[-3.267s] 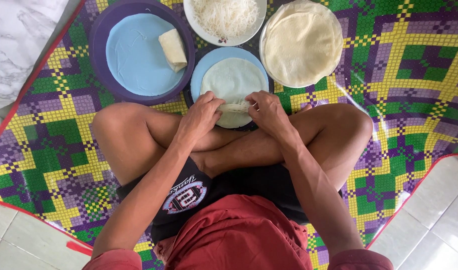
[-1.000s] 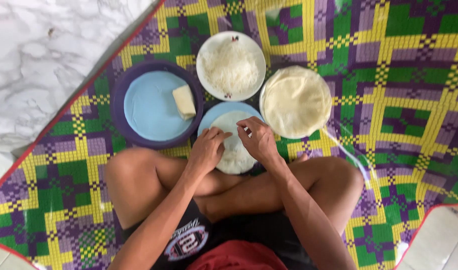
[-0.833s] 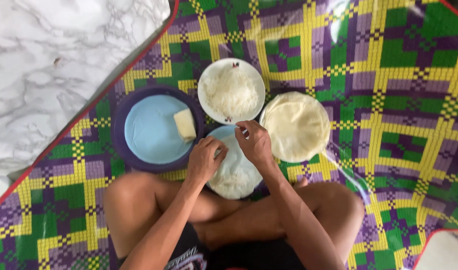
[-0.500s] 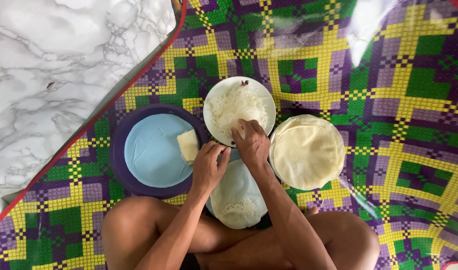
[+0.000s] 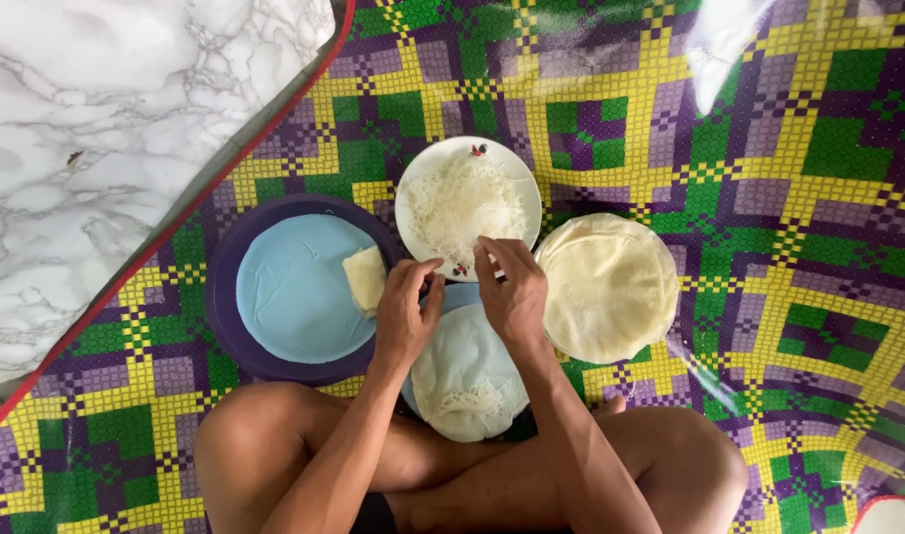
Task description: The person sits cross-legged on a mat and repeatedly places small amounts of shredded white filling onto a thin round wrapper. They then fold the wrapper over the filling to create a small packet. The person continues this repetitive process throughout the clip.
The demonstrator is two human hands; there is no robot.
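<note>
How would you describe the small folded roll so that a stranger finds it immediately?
Find the large purple round tray on the checkered mat, left of the person's left hand. On its light blue inner plate, at the right edge, lies the small pale folded roll, the only wrapped piece.

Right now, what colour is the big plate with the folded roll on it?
In the head view, the plate is light blue with a dark purple rim.
</note>
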